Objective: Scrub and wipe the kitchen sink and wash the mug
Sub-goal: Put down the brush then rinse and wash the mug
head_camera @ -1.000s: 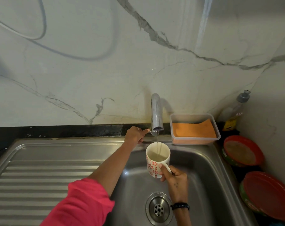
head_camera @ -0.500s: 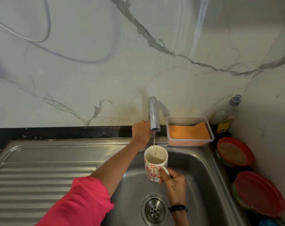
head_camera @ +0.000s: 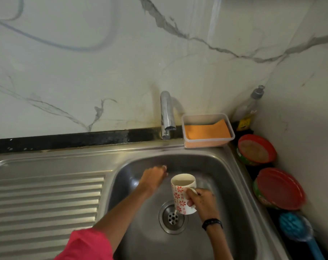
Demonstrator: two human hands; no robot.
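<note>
The mug-washing step is in hand, judging by the water lying inside the cup and no stream showing at the spout. One stainless sink (head_camera: 240, 184) is filling the near half of the scene, its ribbed drainboard (head_camera: 46, 199) lying to the left and its single drain (head_camera: 173, 217) sitting near the middle of the basin. One tap (head_camera: 167, 117) is standing at the far rim, against the marble wall.

To the right of the tap, one clear tub (head_camera: 208, 142) is holding one orange cloth (head_camera: 206, 131). Along the right edge two red-lidded containers (head_camera: 257, 149) are sitting one nearer than the other, with one soap bottle (head_camera: 251, 107) in the far corner and one blue brush (head_camera: 294, 228) at the near right.

One mug (head_camera: 182, 194), white with red flowers, is hanging above the basin just right of the drain, tilting slightly. The right hand (head_camera: 200, 201) is grasping it by the handle. The left hand (head_camera: 153, 177) is holding nothing, hovering inside the basin just left of the mug; its fingers are blurred, so whether they are relaxed or curled I cannot tell.

The next move is probably calling for swirling and tipping the water out over the drain, or bringing the free hand in to rub the inside. The grip on the handle needs keeping firm, since a wet mug could slip.
</note>
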